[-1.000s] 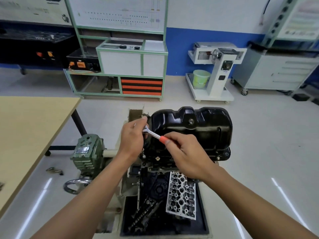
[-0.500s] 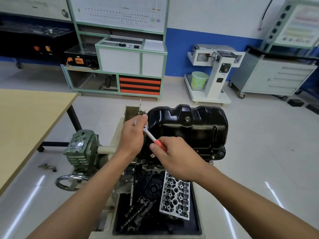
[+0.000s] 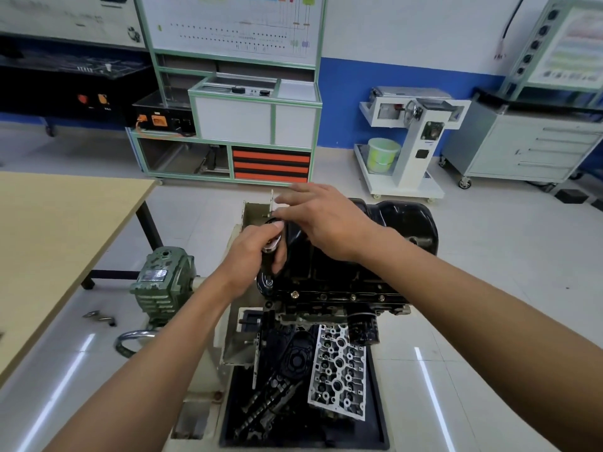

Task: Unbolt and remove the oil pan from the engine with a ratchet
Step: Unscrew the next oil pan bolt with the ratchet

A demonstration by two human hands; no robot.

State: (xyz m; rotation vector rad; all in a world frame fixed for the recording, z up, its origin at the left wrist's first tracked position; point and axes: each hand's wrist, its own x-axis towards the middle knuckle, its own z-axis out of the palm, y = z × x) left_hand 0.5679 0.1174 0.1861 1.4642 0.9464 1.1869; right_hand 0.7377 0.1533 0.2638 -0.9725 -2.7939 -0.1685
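Note:
The black oil pan sits on top of the upturned engine on its stand. My left hand grips the silver head of the ratchet at the pan's left end, thumb on top. My right hand hovers over the pan's left part, blurred, its fingers stretched out toward the far left. The ratchet's handle is hidden beneath it. Several bolts show along the pan's near flange.
A wooden table stands to the left. The stand's green gearbox and handwheel sit beside it. A black tray below holds a cylinder head and camshafts. Small tools lie on the floor.
My right hand has swung from the near side, where it gripped the orange handle, up and over the pan toward the far left. My left hand stays on the ratchet head.

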